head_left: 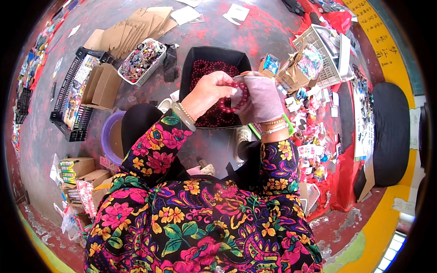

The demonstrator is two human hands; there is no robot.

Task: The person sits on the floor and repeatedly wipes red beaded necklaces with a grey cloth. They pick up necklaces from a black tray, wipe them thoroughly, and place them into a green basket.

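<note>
My left hand [208, 94] pinches a dark red bead bracelet [242, 96], thumb and fingertips closed on its upper edge. A mauve-grey cloth [260, 98] covers most of my right hand [251, 73], so its fingers are largely hidden. It appears closed round the cloth, which presses against the beads. The bracelet's loop hangs down between both hands. Directly beneath them stands a black bin [239, 53], holding many loops of similar dark red beads [205, 68].
At the left are a white basket of mixed bands [142, 61], a black crate [85, 135], cardboard boxes [104, 86] and a purple basin [107, 139]. Small packaged goods [314, 123] cover red sheeting at the right, below a cream basket [314, 38].
</note>
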